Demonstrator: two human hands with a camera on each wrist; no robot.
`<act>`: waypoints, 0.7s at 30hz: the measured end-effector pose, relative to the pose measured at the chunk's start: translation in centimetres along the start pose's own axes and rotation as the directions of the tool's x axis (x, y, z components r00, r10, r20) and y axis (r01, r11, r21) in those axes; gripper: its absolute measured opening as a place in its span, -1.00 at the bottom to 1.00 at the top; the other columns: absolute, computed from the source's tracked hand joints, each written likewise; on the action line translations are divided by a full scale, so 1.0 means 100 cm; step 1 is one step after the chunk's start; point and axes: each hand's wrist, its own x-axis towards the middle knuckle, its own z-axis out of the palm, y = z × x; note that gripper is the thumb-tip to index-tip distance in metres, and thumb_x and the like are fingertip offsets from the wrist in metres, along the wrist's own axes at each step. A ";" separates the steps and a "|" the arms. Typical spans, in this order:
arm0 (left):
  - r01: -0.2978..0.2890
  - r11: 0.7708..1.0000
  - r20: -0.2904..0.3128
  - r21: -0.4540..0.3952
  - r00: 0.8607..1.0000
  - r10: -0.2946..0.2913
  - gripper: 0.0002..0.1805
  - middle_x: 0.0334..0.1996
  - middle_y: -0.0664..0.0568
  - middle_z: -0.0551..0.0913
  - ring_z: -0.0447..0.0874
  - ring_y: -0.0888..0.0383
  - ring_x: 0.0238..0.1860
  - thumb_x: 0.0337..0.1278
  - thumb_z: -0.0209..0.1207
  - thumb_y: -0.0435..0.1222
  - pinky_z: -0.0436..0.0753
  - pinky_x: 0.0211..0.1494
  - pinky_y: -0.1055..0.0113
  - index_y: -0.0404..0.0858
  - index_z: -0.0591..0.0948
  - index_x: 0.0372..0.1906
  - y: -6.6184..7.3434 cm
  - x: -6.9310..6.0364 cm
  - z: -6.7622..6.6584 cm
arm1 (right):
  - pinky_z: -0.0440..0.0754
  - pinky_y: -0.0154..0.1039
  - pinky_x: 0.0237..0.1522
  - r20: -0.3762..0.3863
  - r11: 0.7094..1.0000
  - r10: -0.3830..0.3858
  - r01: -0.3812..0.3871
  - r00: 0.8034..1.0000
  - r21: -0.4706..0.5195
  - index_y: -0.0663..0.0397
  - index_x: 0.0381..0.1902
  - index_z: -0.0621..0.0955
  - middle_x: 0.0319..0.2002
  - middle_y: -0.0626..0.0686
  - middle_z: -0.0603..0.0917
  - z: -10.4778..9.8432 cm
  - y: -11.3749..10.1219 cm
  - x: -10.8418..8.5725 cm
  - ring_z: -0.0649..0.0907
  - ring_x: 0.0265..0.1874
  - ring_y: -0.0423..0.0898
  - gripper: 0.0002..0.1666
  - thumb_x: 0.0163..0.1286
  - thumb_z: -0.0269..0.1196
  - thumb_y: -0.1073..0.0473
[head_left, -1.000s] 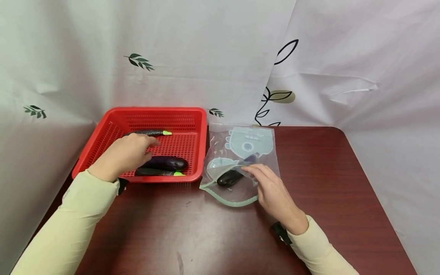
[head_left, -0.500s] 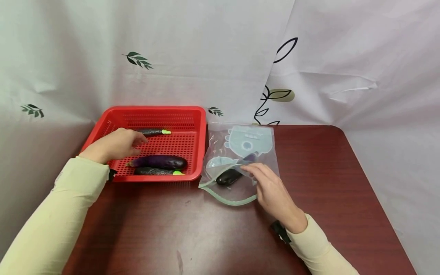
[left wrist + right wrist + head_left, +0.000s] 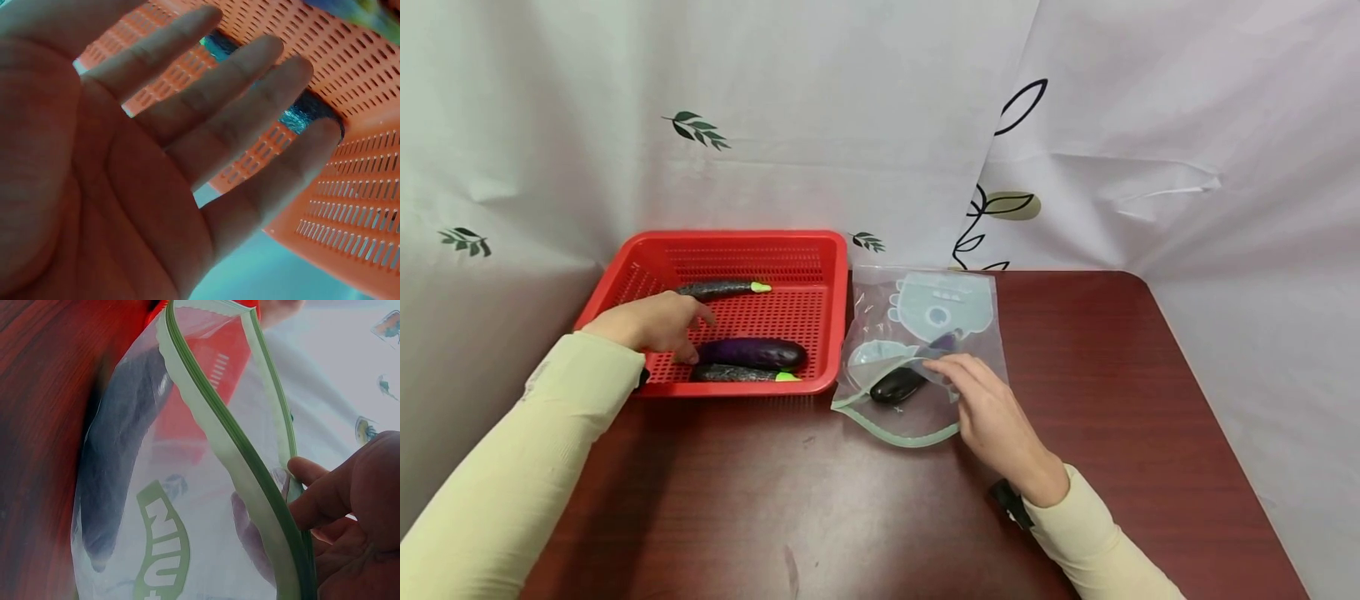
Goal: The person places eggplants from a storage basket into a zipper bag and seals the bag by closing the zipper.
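Observation:
My left hand (image 3: 653, 323) hovers inside the red basket (image 3: 741, 237), its thumb by the left end of a purple eggplant (image 3: 756, 353). Extended fingers in the left wrist view hold nothing. In front of that eggplant lies a dark, bumpy, long vegetable (image 3: 733, 373) with a bright green tip; a similar green-tipped vegetable (image 3: 718, 289) lies behind, partly covered by the hand. With thumb and fingers, my right hand (image 3: 1000, 421) pinches the mouth edge of a clear zip bag (image 3: 206, 481), keeping it apart. Inside the bag rests a dark eggplant (image 3: 115, 450).
Both the basket and bag stand on a dark red-brown wooden table (image 3: 1112, 375). A white cloth (image 3: 820, 100) with leaf prints hangs behind and along the sides.
Over the last second my left hand has drawn left from above the eggplant, then lowered its thumb towards the eggplant's left end. My right hand keeps its hold on the bag.

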 end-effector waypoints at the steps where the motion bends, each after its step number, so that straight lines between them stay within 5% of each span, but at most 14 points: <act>1: 0.003 1.000 0.010 0.000 1.000 -0.003 -0.31 -0.01 -0.35 0.64 0.62 -0.26 -0.01 -0.14 0.53 -0.30 0.62 -0.02 -0.19 -0.37 0.59 0.20 -0.001 0.001 0.000 | 0.63 -0.22 -0.16 0.001 1.000 0.001 -0.001 1.000 0.000 0.18 0.15 0.60 0.02 0.05 0.63 0.000 0.000 0.000 0.59 -0.09 -0.10 -0.32 0.12 0.07 0.74; 10: 0.019 1.000 0.090 -0.008 0.996 -0.019 -0.34 -0.01 -0.34 0.63 0.60 -0.26 -0.01 -0.21 0.56 -0.33 0.68 -0.10 -0.12 -0.30 0.64 0.15 -0.007 0.013 -0.003 | 0.64 -0.23 -0.16 0.006 1.000 0.009 -0.009 1.000 0.002 0.18 0.15 0.61 0.02 0.04 0.63 0.001 0.000 0.000 0.59 -0.09 -0.11 -0.32 0.12 0.06 0.74; 21: -0.028 0.999 0.140 -0.021 0.990 0.031 -0.35 0.00 -0.25 0.64 0.58 -0.21 0.02 -0.27 0.58 -0.35 0.66 -0.05 -0.12 -0.29 0.67 0.12 -0.015 0.022 -0.003 | 0.64 -0.23 -0.15 0.016 1.000 0.016 -0.016 1.000 0.000 0.18 0.15 0.60 0.03 0.05 0.63 0.000 0.001 -0.001 0.59 -0.09 -0.11 -0.32 0.12 0.07 0.73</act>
